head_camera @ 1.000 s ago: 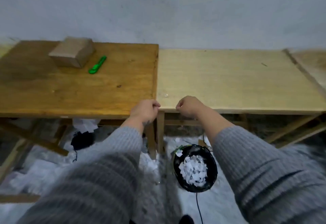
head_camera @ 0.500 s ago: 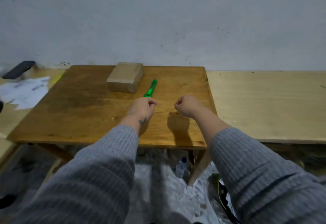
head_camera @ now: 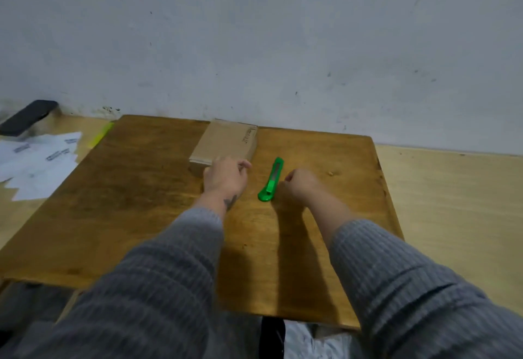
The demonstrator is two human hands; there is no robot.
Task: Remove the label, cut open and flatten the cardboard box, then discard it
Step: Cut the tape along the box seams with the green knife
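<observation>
A small closed cardboard box [head_camera: 226,143] lies at the far edge of the dark wooden table [head_camera: 141,203], close to the wall. My left hand [head_camera: 226,179] hovers at the box's near right corner, fingers loosely spread, holding nothing. A green utility knife [head_camera: 272,180] lies on the table just right of that hand, pointing away from me. My right hand [head_camera: 301,184] is curled into a loose fist right beside the knife's handle end, with nothing in it. No label is visible on the box from here.
A lighter wooden table [head_camera: 452,217] adjoins on the right. To the left another surface carries white printed papers [head_camera: 39,160], a yellow marker [head_camera: 100,135] and a black phone-like object [head_camera: 28,116]. A grey wall stands directly behind.
My view has shifted left and closer to the dark table. Both hands have moved forward from the table's edge: the left has opened near the box, the right has arrived beside the knife.
</observation>
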